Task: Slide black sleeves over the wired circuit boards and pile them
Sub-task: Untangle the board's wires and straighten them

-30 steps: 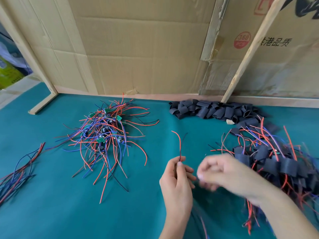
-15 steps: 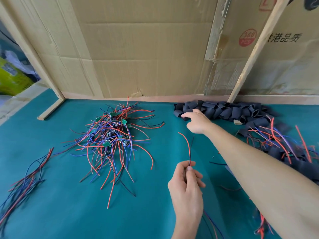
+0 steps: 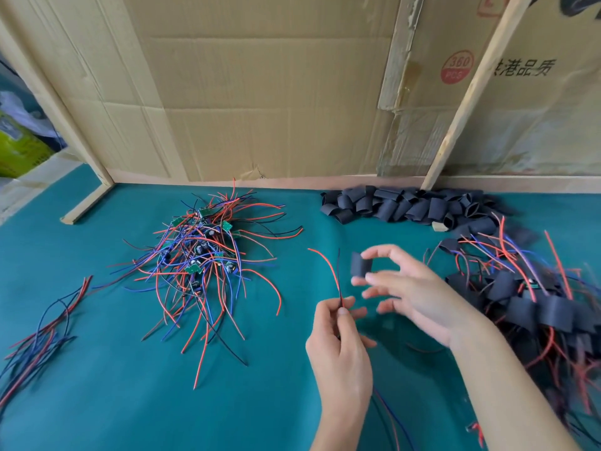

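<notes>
Sleeve in hand, ready to thread over the wires

The right hand (image 3: 409, 288) pinches one black sleeve (image 3: 361, 264) just right of the red and black wire ends (image 3: 331, 275) that the left hand (image 3: 338, 346) pinches upright; its board is hidden. Next, I judge, the sleeve's mouth must meet those tips.

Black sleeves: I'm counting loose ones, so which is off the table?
The black sleeve pinched in the right hand; the rest lie on the green table.
</notes>
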Motion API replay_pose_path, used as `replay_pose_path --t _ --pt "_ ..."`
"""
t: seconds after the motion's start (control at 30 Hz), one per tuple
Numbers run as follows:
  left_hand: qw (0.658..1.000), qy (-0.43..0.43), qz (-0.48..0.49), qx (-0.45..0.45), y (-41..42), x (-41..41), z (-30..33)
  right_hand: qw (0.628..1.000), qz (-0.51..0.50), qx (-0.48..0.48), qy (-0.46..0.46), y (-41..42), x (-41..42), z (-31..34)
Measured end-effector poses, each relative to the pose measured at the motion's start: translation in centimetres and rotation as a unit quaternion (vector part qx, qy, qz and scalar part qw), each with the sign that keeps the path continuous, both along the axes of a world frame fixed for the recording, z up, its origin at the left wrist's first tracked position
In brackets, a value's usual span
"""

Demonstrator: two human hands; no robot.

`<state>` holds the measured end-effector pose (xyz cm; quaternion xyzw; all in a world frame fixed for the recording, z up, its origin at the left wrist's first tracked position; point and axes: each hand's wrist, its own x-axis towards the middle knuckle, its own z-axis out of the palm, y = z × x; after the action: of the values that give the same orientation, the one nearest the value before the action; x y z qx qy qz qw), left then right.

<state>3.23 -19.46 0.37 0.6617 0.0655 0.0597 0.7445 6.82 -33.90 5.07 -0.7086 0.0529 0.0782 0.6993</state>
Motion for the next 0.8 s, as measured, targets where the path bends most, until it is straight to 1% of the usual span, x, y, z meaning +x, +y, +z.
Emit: replay_pose_path --t 0.07,0.13,0.27,0.4,0.47,0.5,0.53,0.57,0.6,0.63,0.67,0.7,0.73,0.8 --pt "1.0 0.0 0.009 0.01 -0.1 -0.2 0.1 0.998 0.045 0.037 0.019 0.1 -1.3 -0.4" --pt "1.0 -0.005 0.018 0.013 -0.1 -0.3 0.2 0.997 0.065 0.046 0.022 0.1 -1.6 -0.6" --pt "0.999 -0.022 0.011 0.03 -0.2 -0.2 0.1 0.996 0.081 0.022 0.012 -0.3 -1.8 -0.9" --pt "0.999 -0.031 -0.012 0.04 -0.2 -0.2 0.3 0.994 0.103 -0.028 0.011 -0.1 -2.3 -1.4" --pt "0.999 -0.03 -0.014 0.036 -0.2 -0.1 0.2 0.996 0.069 -0.047 0.0 0.0 -2.2 -1.5" --pt "0.999 -0.028 -0.011 0.036 -0.3 -0.2 0.1 0.998 0.031 -0.058 -0.011 -0.1 -2.0 -1.5" --pt "0.999 -0.025 -0.005 0.036 -0.3 -0.2 -0.1 0.996 -0.028 -0.081 -0.029 -0.3 -1.8 -1.8" --pt "0.999 -0.024 0.002 0.035 -0.3 -0.1 -0.2 0.986 -0.097 -0.122 -0.053 -0.3 -1.5 -2.0" --pt "0.999 -0.023 0.008 0.034 -0.4 -0.1 -0.3 0.966 -0.157 -0.188 -0.086 -0.3 -1.2 -2.3" --pt "0.999 -0.022 0.012 0.033 -0.6 -0.1 -0.4 0.941 -0.179 -0.261 -0.115 -0.1 -1.0 -2.4" --pt "0.999 -0.021 0.015 0.033 -0.6 0.0 -0.4 0.92 -0.16 -0.333 -0.13 0.4 -0.8 -2.7" --pt "0.999 -0.02 0.016 0.036 -0.7 0.0 -0.4 0.904 -0.121 -0.389 -0.129 1.0 -0.7 -3.1" --pt "0.999 -0.021 0.014 0.04 -0.7 0.0 -0.4 0.891 -0.084 -0.429 -0.12 1.6 -0.5 -3.6" --pt "0.999 -0.023 0.009 0.046 -0.6 0.0 -0.5 0.873 -0.074 -0.466 -0.121 2.3 -0.4 -4.2"
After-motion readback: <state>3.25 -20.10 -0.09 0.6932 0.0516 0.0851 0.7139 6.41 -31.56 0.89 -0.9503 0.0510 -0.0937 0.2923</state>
